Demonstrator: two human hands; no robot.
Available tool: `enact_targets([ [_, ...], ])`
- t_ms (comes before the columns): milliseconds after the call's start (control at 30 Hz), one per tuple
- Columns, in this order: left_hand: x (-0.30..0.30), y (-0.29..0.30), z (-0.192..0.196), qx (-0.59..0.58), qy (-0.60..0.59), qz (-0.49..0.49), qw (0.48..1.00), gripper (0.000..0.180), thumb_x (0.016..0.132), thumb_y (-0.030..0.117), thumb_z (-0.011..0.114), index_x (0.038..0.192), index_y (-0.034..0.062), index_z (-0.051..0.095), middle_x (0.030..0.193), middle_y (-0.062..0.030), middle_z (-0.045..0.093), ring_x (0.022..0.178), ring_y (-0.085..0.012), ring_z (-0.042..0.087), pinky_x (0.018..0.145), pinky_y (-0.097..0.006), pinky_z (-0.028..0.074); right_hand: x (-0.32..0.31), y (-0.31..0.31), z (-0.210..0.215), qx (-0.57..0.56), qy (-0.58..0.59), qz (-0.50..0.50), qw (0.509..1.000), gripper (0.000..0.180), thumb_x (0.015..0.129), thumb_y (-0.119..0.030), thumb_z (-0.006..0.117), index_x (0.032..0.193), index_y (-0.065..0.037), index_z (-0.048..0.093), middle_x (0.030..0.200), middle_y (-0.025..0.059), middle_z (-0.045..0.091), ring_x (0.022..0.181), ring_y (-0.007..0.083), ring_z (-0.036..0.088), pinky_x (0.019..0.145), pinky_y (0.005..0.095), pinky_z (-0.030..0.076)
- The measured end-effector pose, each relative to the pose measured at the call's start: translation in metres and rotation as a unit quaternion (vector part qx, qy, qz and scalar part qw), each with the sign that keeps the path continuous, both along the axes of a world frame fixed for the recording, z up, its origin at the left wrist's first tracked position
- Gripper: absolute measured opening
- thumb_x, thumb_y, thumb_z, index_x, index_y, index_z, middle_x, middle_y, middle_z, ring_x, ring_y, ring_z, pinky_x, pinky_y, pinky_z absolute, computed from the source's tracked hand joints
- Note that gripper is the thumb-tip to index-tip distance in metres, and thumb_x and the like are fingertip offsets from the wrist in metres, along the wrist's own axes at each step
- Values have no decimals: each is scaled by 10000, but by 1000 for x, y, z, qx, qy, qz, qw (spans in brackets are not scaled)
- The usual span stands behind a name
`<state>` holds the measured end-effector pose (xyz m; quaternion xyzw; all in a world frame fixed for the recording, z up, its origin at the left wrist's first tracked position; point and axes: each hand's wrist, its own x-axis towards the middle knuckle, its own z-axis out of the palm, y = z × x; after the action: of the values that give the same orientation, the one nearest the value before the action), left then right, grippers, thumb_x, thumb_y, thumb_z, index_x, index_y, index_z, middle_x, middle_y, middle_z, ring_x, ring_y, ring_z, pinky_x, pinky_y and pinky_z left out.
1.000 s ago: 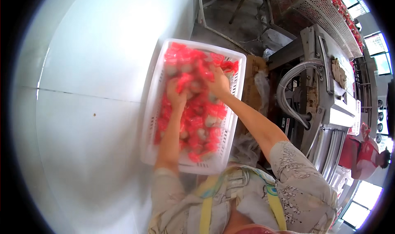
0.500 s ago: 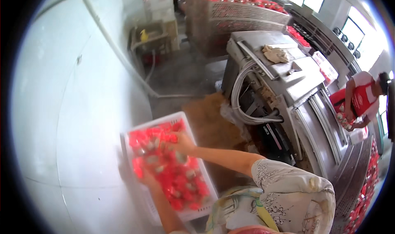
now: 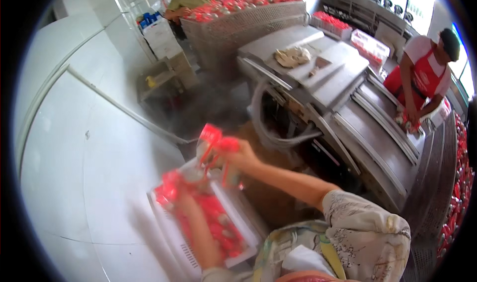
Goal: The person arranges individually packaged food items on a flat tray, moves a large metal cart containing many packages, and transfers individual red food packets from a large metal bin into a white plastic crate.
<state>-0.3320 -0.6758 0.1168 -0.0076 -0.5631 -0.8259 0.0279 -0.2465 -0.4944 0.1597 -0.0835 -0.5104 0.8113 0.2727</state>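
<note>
**Red packets lifted out of a white crate**

Head view: the right hand (image 3: 237, 155) is raised above the near end of a white slotted plastic crate (image 3: 171, 237) and grips a small bunch of red-and-clear sealed packets (image 3: 214, 142), fingers closed round them. The left hand (image 3: 178, 195) is down in the crate among the loose red packets (image 3: 218, 227) that fill it; motion blur hides its fingers, so I cannot tell whether it is gripping or open. The crate rests on a white smooth table (image 3: 84, 182) at the person's left.

Beyond it stands a grey steel conveyor machine (image 3: 338, 93) with a crumpled beige cloth (image 3: 292, 56) lying on its top. A large mesh bin heaped with red packets (image 3: 243, 9) stands behind the machine. Shallow white trays of red packets (image 3: 329, 24) sit on the far counter. A person in a red apron (image 3: 422, 78) works at the machine's right side.

Against the frame half a second before, the right hand has risen out of the crate with packets in it, and the view has swung up, bringing the bin and the other worker further into sight.
</note>
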Motion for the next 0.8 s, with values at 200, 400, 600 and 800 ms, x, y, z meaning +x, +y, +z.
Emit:
enact_targets([
  [200,107,175,15,-8,64,-222,973,204,882,231,594,979,51,590,833,-13,589,702,-97,535,622,-238,438,164,135,-2,185,22,-270,945,111,806,-67,659,904,-19,641,786,-18,631,753,49,545,677,235,462],
  [400,280,366,-13,-28,192,-492,849,215,917,277,533,845,77,565,759,30,517,638,-83,454,597,-233,391,390,248,-27,133,-37,-410,901,153,833,-119,648,958,-33,638,844,-24,632,752,60,556,635,231,473],
  [600,442,500,-63,-56,248,-614,747,148,851,191,621,888,50,600,803,-10,567,675,-109,507,617,-268,412,570,315,-91,96,-203,-514,828,176,822,-134,647,976,-50,640,842,-7,646,716,72,575,626,246,475],
  [800,511,564,-90,-175,454,-571,662,196,770,225,676,882,68,639,867,-83,581,781,-246,560,682,-339,445,648,348,-139,197,-513,-473,689,364,759,-337,678,973,-46,625,850,106,644,795,248,624,703,341,468],
])
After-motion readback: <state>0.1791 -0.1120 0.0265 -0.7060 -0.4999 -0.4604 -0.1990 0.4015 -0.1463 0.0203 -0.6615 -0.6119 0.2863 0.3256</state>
